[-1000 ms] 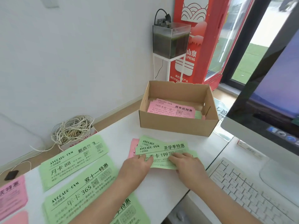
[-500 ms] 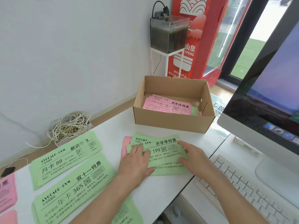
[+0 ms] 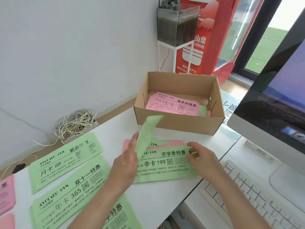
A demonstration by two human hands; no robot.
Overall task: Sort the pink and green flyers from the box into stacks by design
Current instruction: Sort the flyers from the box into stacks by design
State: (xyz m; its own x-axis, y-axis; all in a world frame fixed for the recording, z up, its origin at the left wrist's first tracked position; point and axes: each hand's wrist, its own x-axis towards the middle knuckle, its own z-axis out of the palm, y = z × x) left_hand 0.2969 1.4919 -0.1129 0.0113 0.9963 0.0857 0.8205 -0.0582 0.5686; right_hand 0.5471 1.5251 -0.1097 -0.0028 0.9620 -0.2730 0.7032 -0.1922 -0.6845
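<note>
A cardboard box [image 3: 178,125] stands at the back of the white desk, with a pink flyer [image 3: 171,104] on top of the flyers inside. In front of it lies a small pile of green flyers [image 3: 165,171] over a pink one [image 3: 175,143]. My left hand [image 3: 126,164] pinches one green flyer [image 3: 146,134] and holds it tilted up off the pile, blurred. My right hand [image 3: 200,160] rests its curled fingertips on the pile's right end. Sorted green flyers lie at the left [image 3: 64,159] [image 3: 69,195], and pink ones [image 3: 6,192] at the far left edge.
A white keyboard [image 3: 257,195] and a monitor [image 3: 270,113] fill the right side. A coil of white cable [image 3: 74,124] sits at the desk's back left. Another green flyer [image 3: 118,217] lies near the front edge. A small tank [image 3: 177,23] on a stand is behind the box.
My left hand has lifted one green flyer up off the pile, its far end now raised toward the box. My right hand has shifted to the pile's right end.
</note>
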